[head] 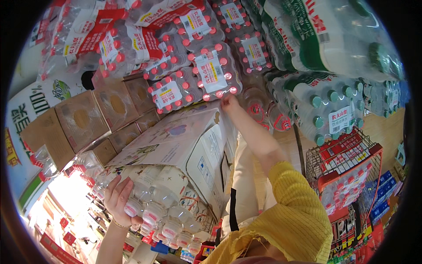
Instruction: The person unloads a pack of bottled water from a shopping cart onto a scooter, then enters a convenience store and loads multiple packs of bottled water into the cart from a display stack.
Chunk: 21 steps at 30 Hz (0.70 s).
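A large white printed carton (174, 132) lies in front of me, its near end open. Several clear plastic bottles (155, 211) with white printed labels and pale caps stick out of that end. My left hand (119, 201) is around an outer bottle at the left side, thumb below and fingers above it. My right hand (229, 103) reaches to the far corner of the carton, just under a shrink-wrapped pack of red-capped water bottles (212, 72). Its fingertips are partly hidden, so its grip is unclear.
Brown cartons (80, 115) are stacked along the left. Green-capped water packs (333, 105) are piled at the right, above a shopping cart (349, 178) holding goods. Large bottles with red handles (257, 105) stand beyond my right forearm. More red-capped packs (125, 49) fill the back.
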### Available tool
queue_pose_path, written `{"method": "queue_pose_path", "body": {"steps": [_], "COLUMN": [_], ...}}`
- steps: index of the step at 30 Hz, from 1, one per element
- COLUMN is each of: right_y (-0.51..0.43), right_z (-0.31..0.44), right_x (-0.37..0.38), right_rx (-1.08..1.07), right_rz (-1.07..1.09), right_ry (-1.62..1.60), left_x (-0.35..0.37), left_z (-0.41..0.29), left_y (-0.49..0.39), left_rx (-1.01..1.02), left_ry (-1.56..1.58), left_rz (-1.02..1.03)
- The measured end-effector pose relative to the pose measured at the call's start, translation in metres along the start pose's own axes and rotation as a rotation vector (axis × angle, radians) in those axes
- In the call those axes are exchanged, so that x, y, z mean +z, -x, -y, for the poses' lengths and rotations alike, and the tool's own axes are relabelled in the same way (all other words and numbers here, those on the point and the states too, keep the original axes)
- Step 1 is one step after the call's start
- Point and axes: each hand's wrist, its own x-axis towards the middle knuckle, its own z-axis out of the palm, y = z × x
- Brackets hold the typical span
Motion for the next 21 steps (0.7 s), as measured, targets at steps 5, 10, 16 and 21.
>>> {"method": "queue_pose_path", "body": {"steps": [5, 10, 16, 21], "right_y": [0.098, 0.096, 0.097, 0.100], "right_z": [0.038, 0.103, 0.159, 0.155], "right_x": [0.026, 0.012, -0.001, -0.008], "right_rx": [-0.043, -0.181, -0.374, -0.344], "right_rz": [0.007, -0.114, -0.108, 0.009], "right_ry": [0.111, -0.023, 0.085, 0.052], "left_x": [-0.006, -0.032, -0.031, 0.122], "left_z": [-0.010, -0.021, -0.024, 0.003], "left_y": [0.009, -0.008, -0.149, -0.318], "left_rx": [-0.086, -0.362, -0.269, -0.551], "left_ry": [0.097, 0.352, 0.234, 0.410], "left_rz": [0.025, 0.065, 0.192, 0.518]}}
